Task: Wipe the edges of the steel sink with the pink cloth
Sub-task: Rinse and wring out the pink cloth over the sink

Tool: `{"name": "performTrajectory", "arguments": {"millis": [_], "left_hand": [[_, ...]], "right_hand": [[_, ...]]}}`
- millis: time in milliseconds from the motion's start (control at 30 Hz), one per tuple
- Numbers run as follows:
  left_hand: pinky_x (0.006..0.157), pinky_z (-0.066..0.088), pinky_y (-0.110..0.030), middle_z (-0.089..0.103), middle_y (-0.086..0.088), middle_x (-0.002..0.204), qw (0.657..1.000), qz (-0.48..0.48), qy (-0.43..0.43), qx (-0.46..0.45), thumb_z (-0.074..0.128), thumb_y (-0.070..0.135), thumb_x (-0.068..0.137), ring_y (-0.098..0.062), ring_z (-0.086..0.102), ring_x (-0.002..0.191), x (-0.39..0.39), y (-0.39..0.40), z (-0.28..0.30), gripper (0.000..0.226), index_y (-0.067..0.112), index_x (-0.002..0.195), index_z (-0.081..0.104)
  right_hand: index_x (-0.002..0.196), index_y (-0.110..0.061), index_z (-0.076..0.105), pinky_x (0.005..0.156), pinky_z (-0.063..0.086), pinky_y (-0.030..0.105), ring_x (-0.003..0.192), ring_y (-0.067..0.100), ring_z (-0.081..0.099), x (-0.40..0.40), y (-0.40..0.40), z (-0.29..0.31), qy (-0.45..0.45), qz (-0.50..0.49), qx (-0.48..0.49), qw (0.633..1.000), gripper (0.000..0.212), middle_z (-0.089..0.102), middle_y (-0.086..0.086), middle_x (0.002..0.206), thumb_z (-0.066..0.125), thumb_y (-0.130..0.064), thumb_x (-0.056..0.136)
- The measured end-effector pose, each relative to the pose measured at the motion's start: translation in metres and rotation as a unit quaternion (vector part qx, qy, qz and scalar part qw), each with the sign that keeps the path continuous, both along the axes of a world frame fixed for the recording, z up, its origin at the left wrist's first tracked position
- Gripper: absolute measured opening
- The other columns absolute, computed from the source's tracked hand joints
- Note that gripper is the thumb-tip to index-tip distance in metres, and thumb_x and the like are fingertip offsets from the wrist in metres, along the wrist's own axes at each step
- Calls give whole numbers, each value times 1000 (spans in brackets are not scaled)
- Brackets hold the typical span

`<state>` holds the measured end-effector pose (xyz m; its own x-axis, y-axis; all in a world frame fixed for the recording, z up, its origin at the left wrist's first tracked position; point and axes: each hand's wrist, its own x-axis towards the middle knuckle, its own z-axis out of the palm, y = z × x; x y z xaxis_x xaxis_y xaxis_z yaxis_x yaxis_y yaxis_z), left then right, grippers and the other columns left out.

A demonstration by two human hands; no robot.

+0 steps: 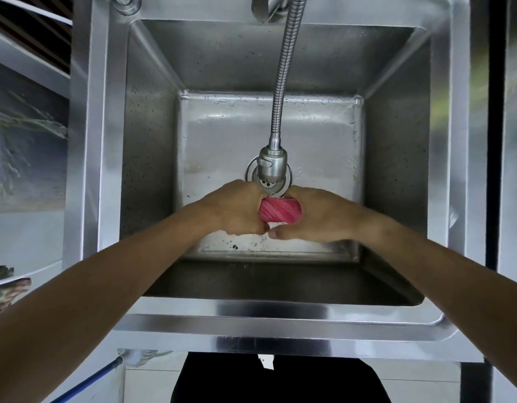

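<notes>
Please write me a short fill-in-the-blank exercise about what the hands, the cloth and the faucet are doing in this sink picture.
1. The pink cloth is twisted between ____ hands.
2. The left hand and right hand hold it over the basin of the steel ____.
3. The spray head hangs on a flexible metal ____ just beyond the cloth.
4. The sink rim nearest the person is ____ by the cloth.

Missing words: both; sink; hose; untouched
</notes>
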<state>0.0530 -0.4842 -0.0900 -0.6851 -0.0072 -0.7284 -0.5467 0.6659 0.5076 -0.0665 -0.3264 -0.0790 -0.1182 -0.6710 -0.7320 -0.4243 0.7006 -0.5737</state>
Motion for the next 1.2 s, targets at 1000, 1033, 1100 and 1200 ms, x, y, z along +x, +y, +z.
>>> {"name": "performTrajectory", "arguments": {"millis": [1000, 1033, 1100, 1200], "left_hand": [[47, 30, -24, 53, 3, 66, 982, -69, 33, -175, 66, 17, 75, -12, 49, 58, -9, 12, -15, 23, 24, 64, 47], [48, 31, -24, 54, 3, 67, 982, -69, 30, -171, 66, 18, 75, -13, 50, 58, -7, 12, -16, 22, 24, 65, 48], [49, 34, -25, 58, 1, 69, 984, -67, 20, -166, 65, 19, 76, -15, 54, 61, -5, 13, -16, 13, 22, 70, 54], [52, 39, -26, 60, 0, 69, 986, -64, 2, -154, 65, 18, 76, -17, 58, 63, -3, 17, -19, 11, 20, 69, 57]], "right_hand": [[77, -23, 61, 55, 44, 28, 65, 17, 63, 17, -14, -30, 114, 18, 36, 993, 8, 65, -3, 74, 67, -28, 77], [76, -24, 60, 54, 43, 28, 65, 17, 63, 18, -13, -31, 117, 24, 34, 992, 8, 65, -3, 74, 67, -28, 78], [77, -25, 60, 53, 40, 27, 64, 15, 61, 20, -12, -32, 125, 30, 25, 991, 9, 64, -4, 74, 67, -29, 79], [87, -25, 65, 55, 43, 28, 67, 15, 61, 23, -8, -35, 140, 39, 20, 989, 10, 66, -4, 79, 66, -31, 79]]}}
